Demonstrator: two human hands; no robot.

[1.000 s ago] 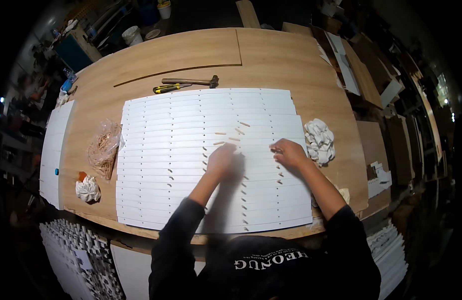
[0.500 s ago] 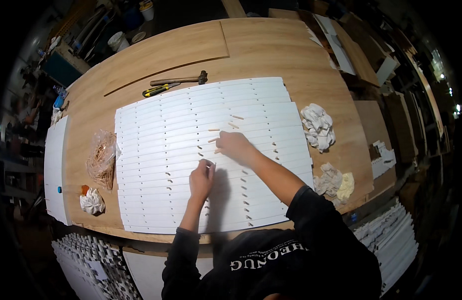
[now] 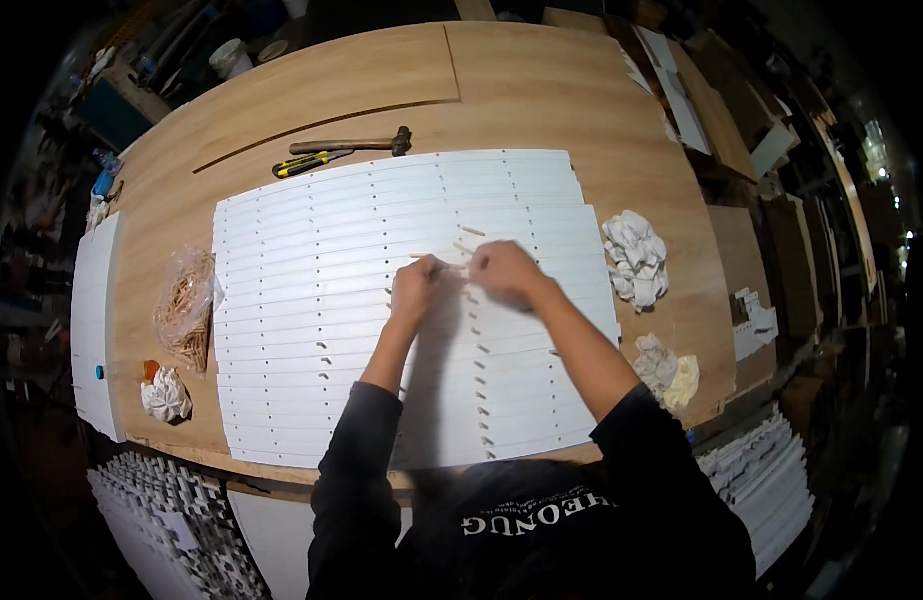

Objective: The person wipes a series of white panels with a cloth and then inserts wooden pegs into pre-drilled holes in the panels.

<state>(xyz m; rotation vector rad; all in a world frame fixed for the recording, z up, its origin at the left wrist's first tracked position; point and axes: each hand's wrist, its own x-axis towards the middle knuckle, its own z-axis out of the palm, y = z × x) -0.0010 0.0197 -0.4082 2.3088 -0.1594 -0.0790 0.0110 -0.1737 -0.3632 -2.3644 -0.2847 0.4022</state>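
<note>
White slatted boards [image 3: 281,260] lie side by side, with rows of small holes along them. Short wooden dowels [image 3: 479,365] stand up from several holes in a column below my hands. Other loose dowels [image 3: 472,231] lie on the boards just beyond. Over the middle of the boards, my left hand [image 3: 415,288] has its fingers drawn together, pointing right. My right hand [image 3: 506,268] is close beside it, blurred, with its fingers curled in a pinch above the dowel column. A pale sliver shows between the fingertips of both hands; what each holds is too small to make out.
Left of the boards are a clear plastic bag of dowels [image 3: 185,300] and a white crumpled cloth [image 3: 166,395]. A hammer [image 3: 351,145] and a yellow-black utility knife [image 3: 309,163] lie beyond. More crumpled cloth [image 3: 636,258] sits at right. White slats [image 3: 756,470] are stacked below the table.
My left hand has moved up and right toward the dowel column. My right hand has shifted right from the loose dowels, so both hands now nearly meet. The view has shifted slightly.
</note>
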